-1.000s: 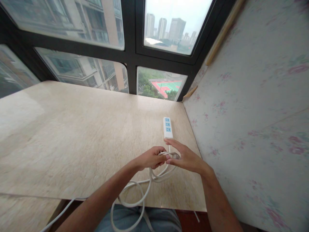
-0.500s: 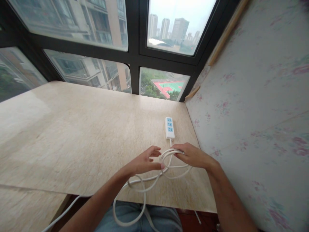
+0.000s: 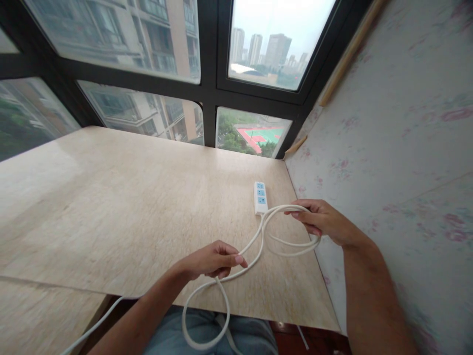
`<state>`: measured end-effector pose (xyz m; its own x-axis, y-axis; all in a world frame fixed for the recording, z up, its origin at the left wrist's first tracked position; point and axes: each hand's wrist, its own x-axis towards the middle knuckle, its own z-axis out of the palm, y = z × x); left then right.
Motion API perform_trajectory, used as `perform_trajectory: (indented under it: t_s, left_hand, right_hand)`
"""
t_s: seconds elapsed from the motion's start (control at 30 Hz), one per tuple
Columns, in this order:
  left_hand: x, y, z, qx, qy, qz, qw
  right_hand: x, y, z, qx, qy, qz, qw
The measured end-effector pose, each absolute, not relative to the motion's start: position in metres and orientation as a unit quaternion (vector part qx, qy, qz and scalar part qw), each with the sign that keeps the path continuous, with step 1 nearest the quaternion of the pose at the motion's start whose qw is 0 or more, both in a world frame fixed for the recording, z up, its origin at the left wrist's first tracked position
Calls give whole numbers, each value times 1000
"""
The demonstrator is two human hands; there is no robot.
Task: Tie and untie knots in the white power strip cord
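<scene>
A white power strip (image 3: 260,198) with blue socket faces lies on the marble-patterned surface, its cord end towards me. Loops of its white cord (image 3: 285,209) are gathered in my right hand (image 3: 321,221), which is closed around them above the surface by the wall. My left hand (image 3: 218,259) is to the left and nearer to me, thumb and fingers pinched on a stretch of the same cord. From there one loose loop hangs over the front edge, in front of my legs. Another part of the cord runs under my left forearm.
Dark-framed windows (image 3: 209,88) border the far side of the marble-patterned surface (image 3: 129,212). A wall with floral paper (image 3: 373,197) stands close on the right. White cable (image 3: 98,323) trails over the gap at the lower left.
My right hand has moved right and slightly up with the cord loops. My left hand has gone from spread fingers to a pinch on the cord, shifting slightly left and towards me.
</scene>
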<state>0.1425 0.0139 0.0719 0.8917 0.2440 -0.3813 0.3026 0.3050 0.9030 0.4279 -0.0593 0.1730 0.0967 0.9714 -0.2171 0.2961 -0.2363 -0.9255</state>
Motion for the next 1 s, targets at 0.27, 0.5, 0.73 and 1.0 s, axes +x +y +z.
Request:
perform_trajectory:
  t_s: [0.27, 0.5, 0.73, 1.0]
  left_hand:
    - [155, 31, 74, 740, 330, 224, 542]
    - [156, 38, 85, 733, 356, 408, 411]
    - [179, 41, 89, 425, 400, 507, 634]
    - [207, 42, 107, 41, 323, 545, 772]
  right_hand:
    - [424, -76, 204, -624, -394, 490, 465]
    - [437, -67, 192, -577, -353, 469, 568]
    - [418, -74, 172, -539, -303, 499, 608]
    - [389, -67, 138, -497, -230, 489, 679]
